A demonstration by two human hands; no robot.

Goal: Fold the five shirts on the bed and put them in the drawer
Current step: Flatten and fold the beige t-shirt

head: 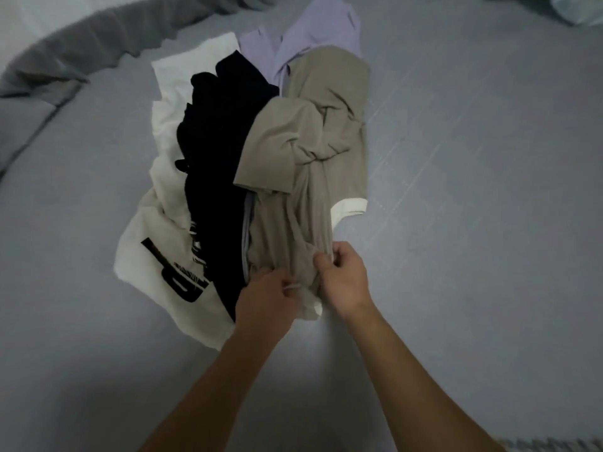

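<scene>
Two bare arms reach up from the near edge of the bed (473, 190). Both hands hold the tan shirt (313, 141) at its near end. On the left hand (266, 300) the fingers curl into the bunched cloth. On the right hand (344, 278) the thumb and fingers pinch a fold just beside the left. This shirt is crumpled and twisted in the middle. It lies on top of the pile in the middle of the bed. A black shirt (222, 151) lies touching its left side. A white shirt (156, 252) with black print lies under the black one, toward the left edge. A purple shirt (319, 24) pokes out at the far end of the pile. A bit of white cloth (347, 208) shows under the tan shirt's right side. A gray blanket (65, 57) is bunched along the far left edge.
</scene>
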